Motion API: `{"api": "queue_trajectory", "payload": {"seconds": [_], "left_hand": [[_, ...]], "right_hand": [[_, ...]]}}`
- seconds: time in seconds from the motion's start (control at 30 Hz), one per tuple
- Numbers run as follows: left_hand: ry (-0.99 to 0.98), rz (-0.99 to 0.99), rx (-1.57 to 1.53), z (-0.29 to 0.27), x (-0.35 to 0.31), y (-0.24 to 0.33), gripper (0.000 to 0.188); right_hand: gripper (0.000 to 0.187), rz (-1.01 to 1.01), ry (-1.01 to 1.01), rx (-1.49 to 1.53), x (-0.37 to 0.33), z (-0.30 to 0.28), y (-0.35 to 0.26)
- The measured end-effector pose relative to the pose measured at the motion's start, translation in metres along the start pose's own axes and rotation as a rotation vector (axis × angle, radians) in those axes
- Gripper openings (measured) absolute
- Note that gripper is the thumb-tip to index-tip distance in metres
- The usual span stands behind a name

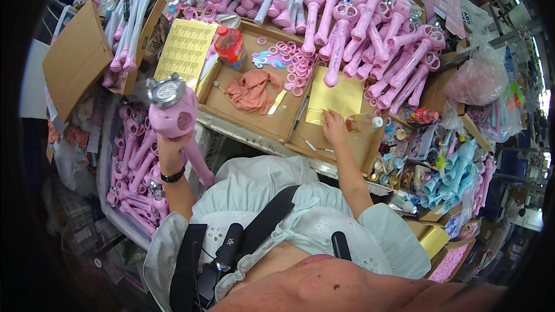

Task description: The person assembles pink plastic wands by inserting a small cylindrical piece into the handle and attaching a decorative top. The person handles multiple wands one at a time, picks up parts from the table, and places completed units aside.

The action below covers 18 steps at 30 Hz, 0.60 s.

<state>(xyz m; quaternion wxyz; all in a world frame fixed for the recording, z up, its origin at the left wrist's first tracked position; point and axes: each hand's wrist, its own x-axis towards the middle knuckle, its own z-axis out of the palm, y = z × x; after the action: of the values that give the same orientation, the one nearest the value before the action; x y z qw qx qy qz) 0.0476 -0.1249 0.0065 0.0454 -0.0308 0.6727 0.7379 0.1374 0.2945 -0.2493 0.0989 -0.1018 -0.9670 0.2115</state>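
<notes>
My left hand [170,153] is closed around a pink plastic toy wand [169,117], raised at the left with its round silver top upward and its handle slanting down to the right. On the cardboard work tray [248,124], a yellow sticker sheet [334,97] lies at the right. My right hand [333,129] touches the sheet's lower edge, its fingers drawn together; anything tiny between them is hidden. Beside those fingers lies a clear bottle [363,123] with a white cap. Small pens or brushes [308,143] rest just below.
Pink wands [376,29] are heaped beyond the tray, and a bin [133,162] at my left holds more. Pink rings [298,66], an orange cloth [252,91] and a red-labelled bottle [230,47] occupy the tray. Light-blue parts [448,179] are piled at the right.
</notes>
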Motion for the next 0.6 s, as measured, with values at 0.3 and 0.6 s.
{"api": "queue_trajectory", "payload": {"seconds": [0.3,0.6], "left_hand": [[0.174,0.123,-0.235,-0.005,0.006,-0.004,0.042],[0.203,0.114,-0.308,-0.013,0.009,-0.004,0.041]], "right_hand": [[0.04,-0.049,0.111,0.02,-0.011,0.012,0.003],[0.04,0.043,-0.007,-0.02,-0.002,0.0,-0.003]]}}
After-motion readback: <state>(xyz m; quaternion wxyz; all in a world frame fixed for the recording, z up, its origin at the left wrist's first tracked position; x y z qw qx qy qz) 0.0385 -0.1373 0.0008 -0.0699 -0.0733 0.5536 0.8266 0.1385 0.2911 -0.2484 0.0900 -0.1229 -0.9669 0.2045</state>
